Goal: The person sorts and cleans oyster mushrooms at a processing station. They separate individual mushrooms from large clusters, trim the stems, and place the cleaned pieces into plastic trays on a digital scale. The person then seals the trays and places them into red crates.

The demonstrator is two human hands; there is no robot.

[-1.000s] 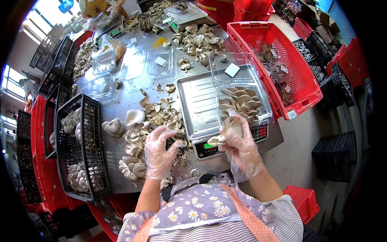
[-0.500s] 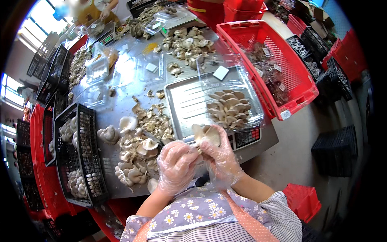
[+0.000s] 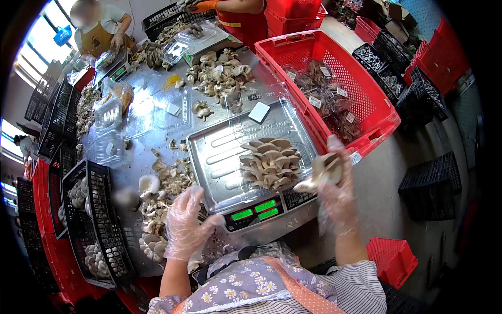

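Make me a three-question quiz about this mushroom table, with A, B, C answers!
1. Where is the mushroom pile?
A. in the clear tray on the scale
B. on the floor
C. in the person's lap

2. What colour is the big crate beside the scale?
A. blue
B. red
C. yellow

3. What is the right hand doing?
A. resting flat and empty
B. holding a mushroom
C. pressing the scale's buttons

Answers: 1 A, the pile sits in the clear tray on the metal pan. 2 B, its mesh walls are red. 3 B, the gloved fingers wrap a mushroom beside the tray, while the left hand is open above loose mushrooms.
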